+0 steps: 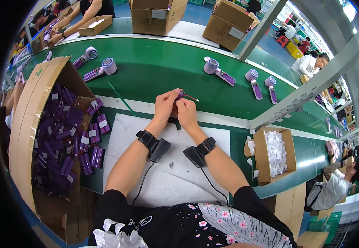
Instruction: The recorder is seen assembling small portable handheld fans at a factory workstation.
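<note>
Above the far edge of a white foam sheet (204,177), my two hands meet close together. My left hand (165,107) and my right hand (187,113) both have their fingers closed around a small purple battery pack (181,94). Most of the pack is hidden by the fingers. Thin red and dark wires (189,97) with a white plug at the end stick out to the right of it. At my left, a large cardboard box (25,140) lies open toward me, heaped with purple battery packs (57,142). Several more packs (98,156) lie on the table beside its opening.
A green belt (158,62) runs across, carrying purple round-headed devices (109,66). A thin green strip (121,98) lies at its near edge. At right stand a carton (262,159) of white paper pieces and a metal post (295,99). Other people work around.
</note>
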### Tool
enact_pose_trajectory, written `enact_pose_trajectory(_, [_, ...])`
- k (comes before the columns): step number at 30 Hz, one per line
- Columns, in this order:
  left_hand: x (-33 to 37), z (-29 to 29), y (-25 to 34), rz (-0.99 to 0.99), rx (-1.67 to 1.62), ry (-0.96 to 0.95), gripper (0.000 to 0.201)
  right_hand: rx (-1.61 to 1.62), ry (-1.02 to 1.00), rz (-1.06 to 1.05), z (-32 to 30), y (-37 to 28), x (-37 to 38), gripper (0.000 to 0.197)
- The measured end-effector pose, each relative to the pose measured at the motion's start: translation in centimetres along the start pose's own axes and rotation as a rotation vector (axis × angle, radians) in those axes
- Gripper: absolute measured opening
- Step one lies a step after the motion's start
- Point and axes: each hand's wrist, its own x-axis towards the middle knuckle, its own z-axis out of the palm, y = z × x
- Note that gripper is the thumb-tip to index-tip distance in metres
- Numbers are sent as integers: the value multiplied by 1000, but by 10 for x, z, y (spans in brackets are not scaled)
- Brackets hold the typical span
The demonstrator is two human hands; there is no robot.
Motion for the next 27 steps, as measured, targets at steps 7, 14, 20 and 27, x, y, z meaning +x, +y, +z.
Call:
enact_pose_trajectory(7, [0,3,-1,72,16,17,31,-129,44,-65,0,-6,-2,29])
enact_pose_trajectory(14, [-1,3,2,-12,11,54,33,-184,30,-127,-2,-14,-3,28])
enact_pose_trajectory(20, [8,-8,-1,27,-47,228,36,-214,-86,-70,-4,-13,-2,28])
enact_pose_trajectory(27, [15,-9,7,341,-67,572,32,-322,20,-182,-9,-10,8,23])
